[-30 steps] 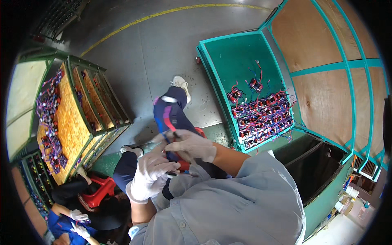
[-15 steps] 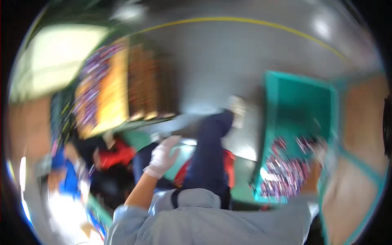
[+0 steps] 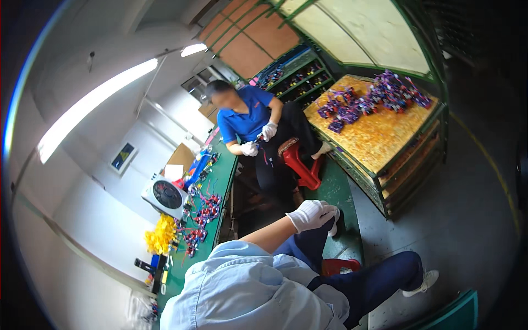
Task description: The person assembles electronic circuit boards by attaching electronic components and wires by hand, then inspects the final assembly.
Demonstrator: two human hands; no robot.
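My left hand (image 3: 312, 216), in a white knitted glove, lies over my left knee, nothing seen in it. Its fingers look loosely bent and partly overlap in this view. Dark blue trousers (image 3: 374, 280) cover my legs, and a red stool (image 3: 340, 267) shows beneath me. My right hand is out of view. Across from me, a person in a blue shirt (image 3: 246, 114) sits on another red stool (image 3: 301, 165). That person's white-gloved hands (image 3: 259, 141) hold a small dark part with thin wires.
To the left, a green workbench (image 3: 223, 179) carries wired parts (image 3: 204, 212), a grey fan (image 3: 168, 193) and a yellow bundle (image 3: 161, 235). A wooden-topped rack (image 3: 374, 146) with purple wired parts (image 3: 385, 93) stands at right. A teal bin edge (image 3: 456, 313) shows lower right.
My view has swung left and up, showing the bench and the seated person. The teal bin has mostly left view. My left hand's spread fingers now look more bent, over my knee.
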